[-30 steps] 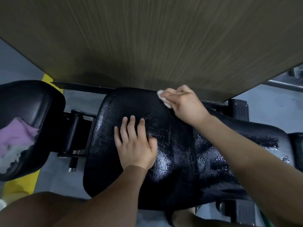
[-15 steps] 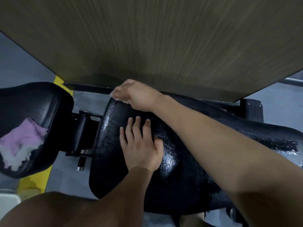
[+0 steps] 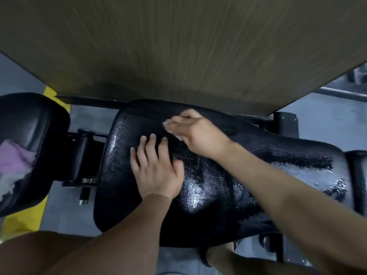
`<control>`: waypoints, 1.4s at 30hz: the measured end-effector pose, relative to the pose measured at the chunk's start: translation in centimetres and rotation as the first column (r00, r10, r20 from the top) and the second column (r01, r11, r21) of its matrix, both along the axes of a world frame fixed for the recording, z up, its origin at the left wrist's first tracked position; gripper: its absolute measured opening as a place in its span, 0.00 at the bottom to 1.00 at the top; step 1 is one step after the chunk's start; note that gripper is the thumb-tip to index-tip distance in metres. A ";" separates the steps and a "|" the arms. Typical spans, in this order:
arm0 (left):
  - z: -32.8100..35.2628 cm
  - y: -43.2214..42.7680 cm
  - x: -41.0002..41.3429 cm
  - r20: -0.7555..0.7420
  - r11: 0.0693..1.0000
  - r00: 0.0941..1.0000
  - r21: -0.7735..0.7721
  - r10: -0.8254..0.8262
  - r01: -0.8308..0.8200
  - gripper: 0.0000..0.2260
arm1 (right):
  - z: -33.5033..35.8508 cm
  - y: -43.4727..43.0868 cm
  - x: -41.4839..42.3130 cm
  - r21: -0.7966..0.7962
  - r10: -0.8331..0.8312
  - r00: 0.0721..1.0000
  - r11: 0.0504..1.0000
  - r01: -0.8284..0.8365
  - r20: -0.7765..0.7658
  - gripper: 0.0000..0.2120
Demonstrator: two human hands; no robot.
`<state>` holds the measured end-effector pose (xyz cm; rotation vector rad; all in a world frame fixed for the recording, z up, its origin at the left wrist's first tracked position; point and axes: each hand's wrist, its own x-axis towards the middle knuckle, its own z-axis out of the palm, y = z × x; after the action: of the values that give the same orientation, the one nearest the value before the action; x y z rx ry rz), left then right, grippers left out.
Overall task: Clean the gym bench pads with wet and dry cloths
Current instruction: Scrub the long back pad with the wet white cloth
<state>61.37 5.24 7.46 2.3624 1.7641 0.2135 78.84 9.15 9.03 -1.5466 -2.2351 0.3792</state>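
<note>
With our left hand (image 3: 156,171) flat on the glossy black vinyl bench pad (image 3: 218,187), likely slippery when wet, our right hand (image 3: 198,135) grips the limp, bunched white cloth (image 3: 167,125).

The bench pad (image 3: 218,185) is black, finely pebbled, with pale wet gleams. In my right hand (image 3: 198,133), a white cloth (image 3: 166,124). The left pad (image 3: 29,120) is black, carrying a pink-and-white cloth (image 3: 14,161). The far panel (image 3: 178,46) is brown with streaky grain; the floor (image 3: 327,120) grey with a yellow stripe (image 3: 23,221).
</note>
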 end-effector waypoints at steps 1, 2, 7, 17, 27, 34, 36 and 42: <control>0.0 -0.1 -0.1 -0.005 1.000 1.000 -0.005 0.000 0.000 0.27 | -0.2 0.9 -1.1 0.004 -0.020 1.000 1.000 0.020 -0.014 0.13; 0.0 -0.2 0.0 -0.009 1.000 1.000 -0.006 -0.001 0.001 0.27 | -0.4 1.7 -1.7 -0.006 -0.060 0.998 0.998 0.060 -0.018 0.14; -0.1 -0.1 0.0 0.016 1.000 1.000 0.019 0.004 -0.004 0.27 | 0.5 0.0 1.1 -0.039 -0.307 0.952 0.951 0.307 0.009 0.26; 0.0 -0.2 0.1 0.013 1.000 1.000 0.003 -0.001 0.001 0.26 | 2.7 -2.6 8.6 -0.349 -0.596 0.762 0.678 0.647 0.253 0.12; -0.2 -0.4 0.0 0.050 0.999 0.999 0.039 -0.007 0.005 0.26 | 4.3 -0.6 12.4 -0.690 -0.418 0.838 0.489 0.533 0.351 0.16; -0.2 -0.4 0.2 0.066 0.999 0.998 0.043 0.008 -0.011 0.25 | 4.5 0.0 11.3 -0.667 -0.513 0.801 0.483 0.567 0.309 0.07; -0.2 -0.4 0.2 0.069 0.999 0.998 0.041 0.011 -0.014 0.25 | 4.0 -0.4 10.8 -0.658 -0.521 0.827 0.549 0.515 0.212 0.08; -0.1 -0.4 0.2 0.070 0.999 0.997 0.031 0.007 -0.010 0.26 | 5.5 -8.4 16.1 -0.602 -0.507 0.683 0.345 0.720 0.526 0.16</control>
<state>61.55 4.86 7.32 2.3388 1.7517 0.3235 94.91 0.77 14.52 -2.9110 -1.3831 1.0582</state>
